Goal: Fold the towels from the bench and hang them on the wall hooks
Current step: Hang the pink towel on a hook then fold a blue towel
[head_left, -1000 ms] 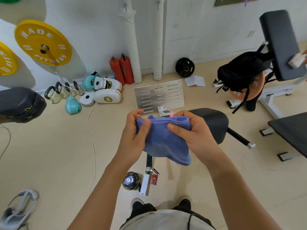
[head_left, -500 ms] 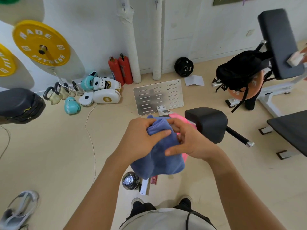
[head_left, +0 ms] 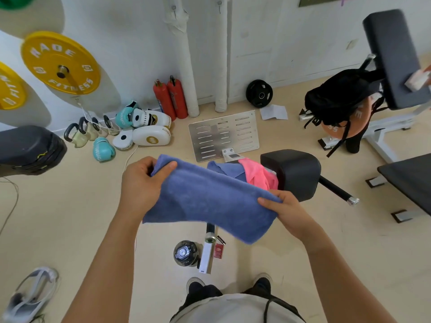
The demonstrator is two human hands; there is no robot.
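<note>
The blue terry towel (head_left: 210,201) is up in the air, stretched between both hands above the floor, in front of the black padded counter (head_left: 291,173). The left hand (head_left: 140,183) pinches the upper left corner, thumb on top and fingers curled underneath; the right hand (head_left: 289,213) grips the opposite end, thumb pressed across the edge. The cloth looks doubled over, a long band hanging in a soft sag, and that wide hold reads as squaring up the edges before the next fold.

Behind it, on the near end of the counter, a crumpled pink towel (head_left: 258,174) and another bit of blue cloth (head_left: 227,170) lie bunched together, so there is more folding to come by the look of it. No wall hooks are clearly in view.

Further out, a perforated metal plate (head_left: 224,136) lies on the floor, and two red fire extinguishers (head_left: 170,99) stand against the wall. A yellow weight plate (head_left: 60,64) hangs there reading "FITNESS", with letters above that look like "RADE". White and teal boxing pads and gloves (head_left: 142,129) pile up by the wall; their printing is too small to read. A dark round bottle (head_left: 185,252) stands on the floor near the person's feet.
</note>
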